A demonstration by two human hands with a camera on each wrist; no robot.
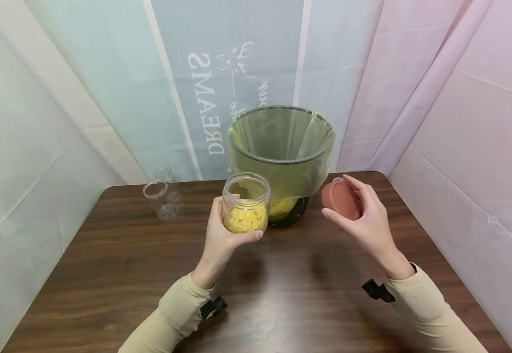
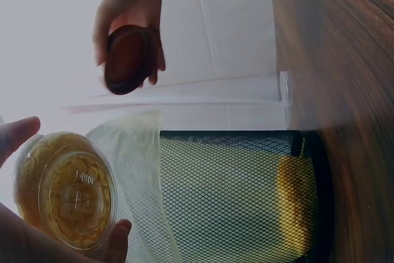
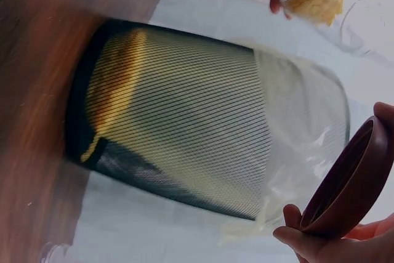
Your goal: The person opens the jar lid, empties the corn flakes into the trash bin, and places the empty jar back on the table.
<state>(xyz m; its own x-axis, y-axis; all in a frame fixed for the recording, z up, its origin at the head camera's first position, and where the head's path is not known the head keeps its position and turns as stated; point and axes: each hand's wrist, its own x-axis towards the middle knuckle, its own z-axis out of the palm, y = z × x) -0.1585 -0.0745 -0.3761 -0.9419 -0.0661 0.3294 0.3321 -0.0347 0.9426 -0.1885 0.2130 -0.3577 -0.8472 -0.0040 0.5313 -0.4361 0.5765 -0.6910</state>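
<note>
My left hand (image 1: pixel 221 239) grips a clear plastic jar (image 1: pixel 247 193) upright, in front of the bin and above the table. Small yellow pieces (image 1: pixel 246 218) fill its lower part, and its mouth is uncovered. From below, the left wrist view shows the jar's round base (image 2: pixel 79 198) with raised markings. To the right, my right hand (image 1: pixel 372 223) holds a reddish-brown round lid (image 1: pixel 341 200) by its edge, tilted and apart from the jar. The lid's hollow inner side (image 2: pixel 128 56) shows in the left wrist view.
A black mesh bin (image 1: pixel 300 211) with a pale yellow-green liner (image 1: pixel 282 176) stands at the back, something yellow at its bottom. Two clear jars (image 1: pixel 155 190) stand at the back left. A clear rim (image 1: pixel 337 179) shows behind the lid. Fabric walls surround the wooden table (image 1: pixel 119 274).
</note>
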